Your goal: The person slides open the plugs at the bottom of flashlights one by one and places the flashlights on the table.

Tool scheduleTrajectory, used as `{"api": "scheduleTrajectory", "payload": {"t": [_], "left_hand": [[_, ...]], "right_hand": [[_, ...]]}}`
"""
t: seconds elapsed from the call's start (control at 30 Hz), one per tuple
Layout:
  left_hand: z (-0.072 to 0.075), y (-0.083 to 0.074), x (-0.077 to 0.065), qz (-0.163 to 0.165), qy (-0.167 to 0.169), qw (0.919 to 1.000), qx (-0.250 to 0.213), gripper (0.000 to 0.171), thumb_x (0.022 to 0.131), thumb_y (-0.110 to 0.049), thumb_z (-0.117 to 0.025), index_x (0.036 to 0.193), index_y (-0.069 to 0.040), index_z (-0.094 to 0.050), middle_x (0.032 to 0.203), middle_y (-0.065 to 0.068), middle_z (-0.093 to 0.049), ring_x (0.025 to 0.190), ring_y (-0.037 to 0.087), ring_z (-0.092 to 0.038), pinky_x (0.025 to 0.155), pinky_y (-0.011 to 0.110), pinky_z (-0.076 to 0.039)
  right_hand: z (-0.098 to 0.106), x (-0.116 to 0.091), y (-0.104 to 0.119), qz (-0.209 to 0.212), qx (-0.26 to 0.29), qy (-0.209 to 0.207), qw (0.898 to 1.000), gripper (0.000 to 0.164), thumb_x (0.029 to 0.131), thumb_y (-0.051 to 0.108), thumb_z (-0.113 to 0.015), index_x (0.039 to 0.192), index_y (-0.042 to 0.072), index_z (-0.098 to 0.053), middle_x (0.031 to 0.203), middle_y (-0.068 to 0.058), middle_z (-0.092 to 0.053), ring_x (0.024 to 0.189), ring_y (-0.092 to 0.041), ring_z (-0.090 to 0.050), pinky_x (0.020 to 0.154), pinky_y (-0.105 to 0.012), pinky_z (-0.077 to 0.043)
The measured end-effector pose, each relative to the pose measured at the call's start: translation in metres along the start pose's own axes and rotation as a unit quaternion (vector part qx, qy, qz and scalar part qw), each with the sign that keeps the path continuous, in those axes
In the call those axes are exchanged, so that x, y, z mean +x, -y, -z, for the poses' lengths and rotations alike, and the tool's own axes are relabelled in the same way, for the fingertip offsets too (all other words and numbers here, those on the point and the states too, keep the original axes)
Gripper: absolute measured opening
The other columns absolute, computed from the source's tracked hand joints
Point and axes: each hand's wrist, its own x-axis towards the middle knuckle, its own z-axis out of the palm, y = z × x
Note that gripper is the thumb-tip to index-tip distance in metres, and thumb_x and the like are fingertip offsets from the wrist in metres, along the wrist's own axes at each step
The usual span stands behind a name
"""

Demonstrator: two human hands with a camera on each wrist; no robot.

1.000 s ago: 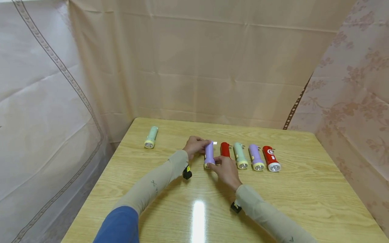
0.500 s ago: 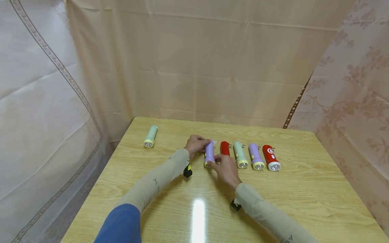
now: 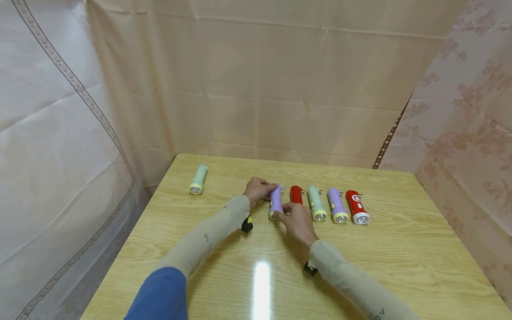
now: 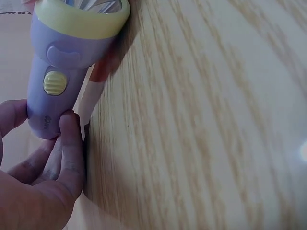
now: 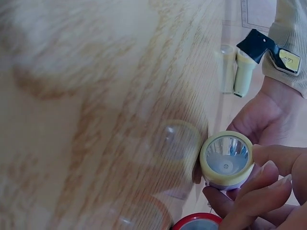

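A purple flashlight (image 3: 276, 201) with a pale yellow head lies on the table between both hands, lens toward me. My left hand (image 3: 257, 191) grips its tail end, thumb and fingers on opposite sides. The right hand (image 3: 299, 222) pinches the yellow head from the right. In the left wrist view, a yellow ribbed switch (image 4: 55, 83) shows on the flashlight's side. The right wrist view looks into its round lens (image 5: 226, 160), with fingers at the rim. Just right of it lies a red flashlight (image 3: 296, 194), its front end hidden behind the right hand.
Rightward in the row lie a green flashlight (image 3: 316, 202), another purple flashlight (image 3: 337, 203) and a red flashlight with a white head (image 3: 357, 206). Another green flashlight (image 3: 199, 178) lies apart at the back left. Cloth (image 3: 256, 89) hangs behind the wooden table (image 3: 360, 262).
Both hands stay on the purple flashlight, almost still. The bright white glint at its tail has dulled and shrunk. The other flashlights have not moved.
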Motion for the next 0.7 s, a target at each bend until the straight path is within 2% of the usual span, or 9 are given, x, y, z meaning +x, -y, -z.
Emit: {"api": "scheduleTrajectory", "payload": {"t": [0.43,0.7], "left_hand": [[-0.0005,-0.0013,0.0030,0.009,0.014,0.9993,0.033,0.032,0.094,-0.021,-0.079,0.106,0.007,-0.072,0.092,0.015,-0.074,0.077,0.022,-0.073,0.069,0.033,-0.063],[-0.0001,-0.0038,-0.0013,0.010,0.022,0.9987,0.044,0.031,0.095,-0.022,-0.078,0.107,0.007,-0.072,0.093,0.015,-0.074,0.081,0.023,-0.072,0.072,0.035,-0.063]], "right_hand": [[0.0008,0.0025,-0.0006,0.004,-0.008,0.003,1.000,0.033,0.092,0.028,-0.080,0.111,0.001,-0.076,0.105,-0.011,-0.077,0.103,-0.025,-0.071,0.083,-0.042,-0.057],[0.0016,0.0050,-0.0018,0.007,-0.009,0.004,1.000,0.032,0.092,0.028,-0.080,0.110,0.002,-0.077,0.101,-0.008,-0.077,0.097,-0.022,-0.072,0.081,-0.040,-0.058]]}}
